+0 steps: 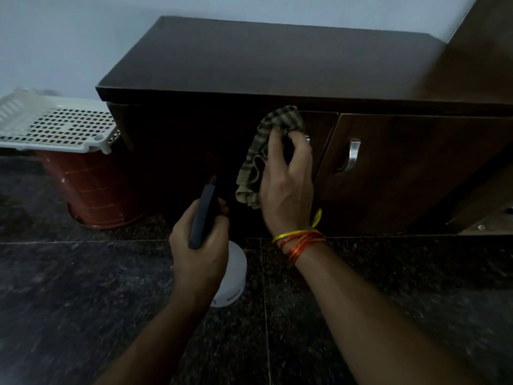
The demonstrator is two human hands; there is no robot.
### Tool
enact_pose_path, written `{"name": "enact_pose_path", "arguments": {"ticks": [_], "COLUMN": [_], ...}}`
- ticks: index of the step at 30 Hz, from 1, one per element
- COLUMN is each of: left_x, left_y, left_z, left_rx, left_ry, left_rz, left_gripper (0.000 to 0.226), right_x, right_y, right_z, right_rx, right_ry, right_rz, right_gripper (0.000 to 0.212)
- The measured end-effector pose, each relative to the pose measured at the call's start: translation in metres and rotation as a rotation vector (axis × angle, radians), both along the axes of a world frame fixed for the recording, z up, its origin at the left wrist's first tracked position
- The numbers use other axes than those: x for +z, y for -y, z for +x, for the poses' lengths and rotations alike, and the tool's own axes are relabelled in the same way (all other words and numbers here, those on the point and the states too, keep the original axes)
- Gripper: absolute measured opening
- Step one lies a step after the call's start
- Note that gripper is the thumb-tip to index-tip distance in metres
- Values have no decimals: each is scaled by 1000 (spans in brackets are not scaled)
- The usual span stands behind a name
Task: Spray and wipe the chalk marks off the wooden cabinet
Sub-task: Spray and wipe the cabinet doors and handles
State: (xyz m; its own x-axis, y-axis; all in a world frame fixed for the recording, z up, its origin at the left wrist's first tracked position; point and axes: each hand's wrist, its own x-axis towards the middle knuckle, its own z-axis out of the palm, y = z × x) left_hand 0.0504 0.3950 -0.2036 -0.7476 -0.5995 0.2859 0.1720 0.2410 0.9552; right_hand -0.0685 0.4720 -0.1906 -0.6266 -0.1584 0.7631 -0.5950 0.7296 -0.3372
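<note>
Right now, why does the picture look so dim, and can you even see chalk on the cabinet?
Head view: dim room; the cabinet door left of the cloth is in deep shadow, no chalk discernible; the right door's handle catches glare; wide-angle bends the cabinet edges; the floor is softly blurred.
</note>
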Motion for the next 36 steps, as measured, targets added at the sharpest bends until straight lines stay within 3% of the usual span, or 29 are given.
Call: {"name": "enact_pose_path", "arguments": {"ticks": [4, 9, 17, 26, 32, 36], "left_x": [-3, -4, -1, 0, 0, -1], "left_y": [1, 0, -3, -9, -14, -15], "left_z": [3, 1, -6, -7, -10, -11], "left_rx": [-21, -26, -26, -60, -61, -57], "left_ry": [20, 31, 2, 7, 5, -2], "left_rz": [-36, -15, 17, 27, 34, 22], "left_gripper": [8, 7, 8, 21, 15, 12], "right_x": [16, 31, 42, 4, -39, -35], "right_y": [11, 6, -22, -41, -47, -40], "right_z": [7, 0, -4, -8, 0, 6], "right_rx": [-48, 24, -104, -169, -57, 4], "right_ry": [55, -36, 50, 15, 183, 249], "right_rz": [-125, -52, -380, -178, -208, -330], "right_gripper": [43, 40, 42, 39, 38, 37]}}
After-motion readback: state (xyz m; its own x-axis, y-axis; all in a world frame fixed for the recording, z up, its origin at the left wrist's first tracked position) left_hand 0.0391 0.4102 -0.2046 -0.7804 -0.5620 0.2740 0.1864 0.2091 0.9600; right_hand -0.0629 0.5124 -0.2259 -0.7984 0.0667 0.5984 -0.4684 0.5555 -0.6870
